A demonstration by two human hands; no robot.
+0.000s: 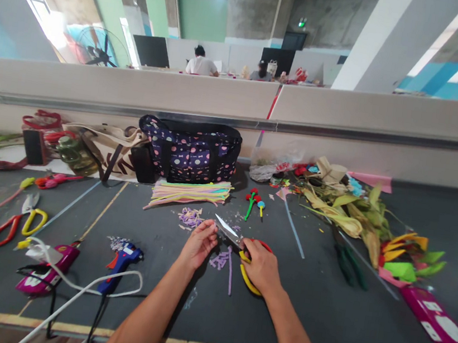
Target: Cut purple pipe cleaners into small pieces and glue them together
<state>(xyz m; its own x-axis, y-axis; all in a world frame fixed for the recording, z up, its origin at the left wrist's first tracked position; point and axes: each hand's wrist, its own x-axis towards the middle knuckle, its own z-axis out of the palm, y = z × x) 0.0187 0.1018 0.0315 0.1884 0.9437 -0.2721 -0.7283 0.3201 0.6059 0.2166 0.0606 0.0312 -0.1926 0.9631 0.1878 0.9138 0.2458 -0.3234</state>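
My right hand [261, 267] grips scissors [249, 278] with red and yellow handles, their blades angled up and left. Close to the blades, my left hand [201, 242] is closed in a pinch; whatever is between the fingertips is too small to make out. A thin purple strip [229, 273] lies on the dark table between my hands. Beside it is a small heap of short purple pieces [218, 259]. Another pile of purple pieces [191, 217] lies just beyond my left hand.
Fuzzy pastel stems [190, 193] lie before a patterned bag [191, 152]. A blue glue gun [121, 267], a white cable [82, 289] and other scissors [19, 223] are at left. At right are green-handled pliers [349, 263], dried husks [342, 209] and a magenta pack [435, 317].
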